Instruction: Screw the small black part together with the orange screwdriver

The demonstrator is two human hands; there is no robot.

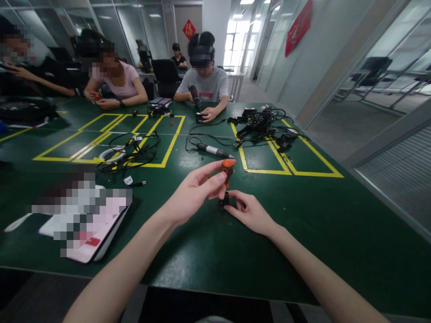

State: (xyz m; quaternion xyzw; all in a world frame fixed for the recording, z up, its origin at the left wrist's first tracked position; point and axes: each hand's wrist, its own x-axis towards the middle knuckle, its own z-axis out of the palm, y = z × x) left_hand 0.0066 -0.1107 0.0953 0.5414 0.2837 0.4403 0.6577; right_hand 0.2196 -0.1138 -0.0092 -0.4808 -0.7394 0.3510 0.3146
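**At the near edge of the green table: 2 hands on a small orange-and-black tool**

Near the table's front edge, the left hand [193,190] pinches the orange top of a small screwdriver [227,172] between thumb and fingertips, fingers curled narrow around it. The right hand [251,211] steadies a small black part [224,200] on the table [336,233], its fingers closed lightly at the part's base. The tool stands close to upright, its lower end meeting the black part; the joint itself is too small to read.

Judgement: the step goes well if the tool stays vertical over the part, the right hand keeps the part from turning, and the left turns with light pressure only.

Materials: the tool top looks like smooth orange plastic, rounded; its shaft is dark. The part is matte black, blocky. The table is a dull green mat marked with yellow tape [168,150] rectangles. A grey pen-shaped driver [213,150] lies beyond the hands, well apart, with tangled black cables [129,154] to its left. Other people sit at the far side, their hands on their own items.
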